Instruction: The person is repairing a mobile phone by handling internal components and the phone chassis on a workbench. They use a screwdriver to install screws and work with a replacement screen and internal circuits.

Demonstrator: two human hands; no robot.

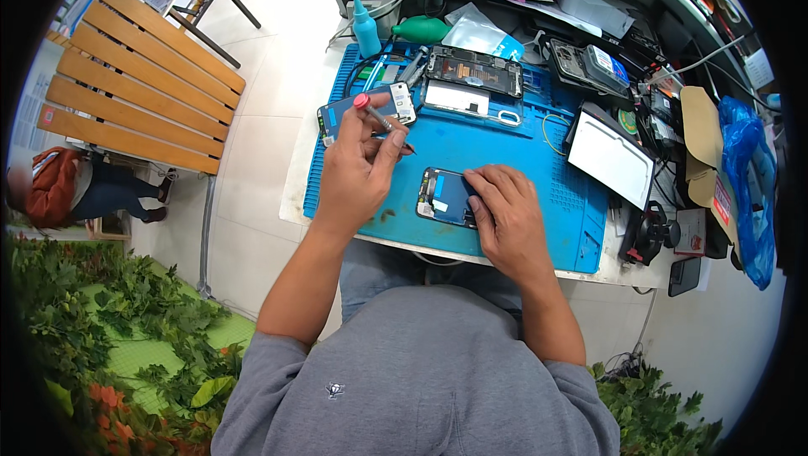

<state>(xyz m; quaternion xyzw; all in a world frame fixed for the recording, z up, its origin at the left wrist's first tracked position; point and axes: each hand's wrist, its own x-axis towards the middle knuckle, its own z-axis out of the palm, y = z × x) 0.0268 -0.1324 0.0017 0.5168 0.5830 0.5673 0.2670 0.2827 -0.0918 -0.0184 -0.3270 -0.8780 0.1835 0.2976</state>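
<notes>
My left hand (355, 165) is raised over the blue work mat (404, 229), its fingers closed round a small screwdriver (380, 118) with a red end cap. The screwdriver is tilted, its dark tip pointing down to the right. At the near part of the mat lies a dark phone screen assembly (449, 201), back side up. My right hand (511, 218) grips its right end, fingers over the far edge and thumb on the near part; that end is covered. Just beyond my left hand lies another phone part (335, 114), dark with a pale end, partly hidden by the fingers.
An opened phone (475, 71) lies at the mat's far side. Behind it are a light-blue squeeze bottle (364, 28) and a green air blower (421, 30). A white tray (612, 157) and a black clamp-like device (652, 233) lie right. A slatted wooden bench (151, 77) stands left.
</notes>
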